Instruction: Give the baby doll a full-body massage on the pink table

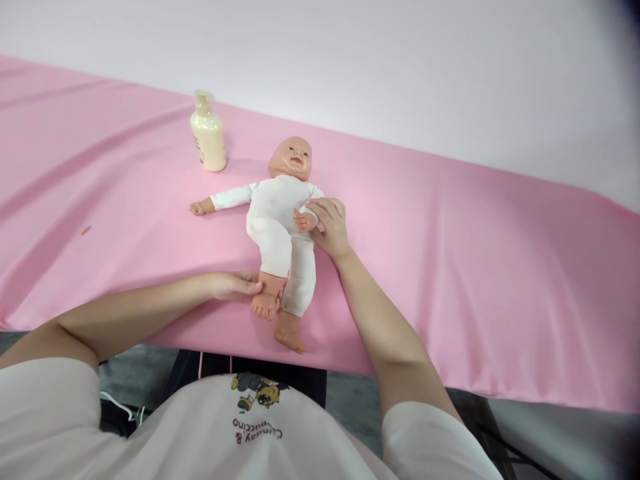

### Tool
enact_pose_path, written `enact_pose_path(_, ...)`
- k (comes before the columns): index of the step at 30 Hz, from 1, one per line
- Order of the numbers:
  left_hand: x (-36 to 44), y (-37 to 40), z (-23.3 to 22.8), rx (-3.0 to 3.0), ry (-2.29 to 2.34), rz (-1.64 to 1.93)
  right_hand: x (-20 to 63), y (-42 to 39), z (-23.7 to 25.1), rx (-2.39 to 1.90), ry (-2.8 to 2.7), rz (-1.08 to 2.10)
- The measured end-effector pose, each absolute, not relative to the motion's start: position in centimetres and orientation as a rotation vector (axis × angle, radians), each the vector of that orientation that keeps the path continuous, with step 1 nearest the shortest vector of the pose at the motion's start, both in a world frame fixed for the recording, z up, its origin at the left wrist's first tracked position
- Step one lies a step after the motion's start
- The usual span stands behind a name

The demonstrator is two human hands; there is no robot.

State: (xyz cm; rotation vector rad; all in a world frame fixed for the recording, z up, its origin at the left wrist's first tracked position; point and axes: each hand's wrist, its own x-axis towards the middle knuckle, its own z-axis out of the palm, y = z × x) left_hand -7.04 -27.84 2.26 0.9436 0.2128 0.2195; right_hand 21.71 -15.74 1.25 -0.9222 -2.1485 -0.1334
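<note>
A baby doll in a white bodysuit lies on its back on the pink cloth, head away from me, feet near the front edge. My left hand grips the doll's ankle just above one bare foot. Over by the doll's side, my right hand holds its arm at the wrist, fingers wrapped around the white sleeve. The doll's other arm stretches out to the left.
A cream pump bottle stands upright behind the doll's outstretched arm, left of its head. The pink cloth covers the whole table and hangs over the front edge. A plain pale wall lies behind. A small dark speck marks the cloth at left.
</note>
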Motion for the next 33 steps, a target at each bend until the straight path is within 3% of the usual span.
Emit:
enact_pose_path(11, -7.5, -27.0, 3.5, 1.167, 0.031, -0.369, 22.6, -14.4, -0.8, -1.055, -1.486, 0.381)
enact_pose_path(18, -7.2, -27.8, 3.3, 0.901, 0.113, -0.028, 22.6, -15.0, -0.1, -1.018, -1.686, 0.283)
enact_pose_path(25, -6.7, -27.9, 3.4, 0.847, 0.116, 0.027, 22.4, -15.5, 1.0, -1.03, -2.141, 0.03)
enact_pose_path(33, -7.1, -28.1, 3.3, 0.925, 0.13, -0.08, 22.5, -14.9, -0.4, -0.993, -1.883, 0.158)
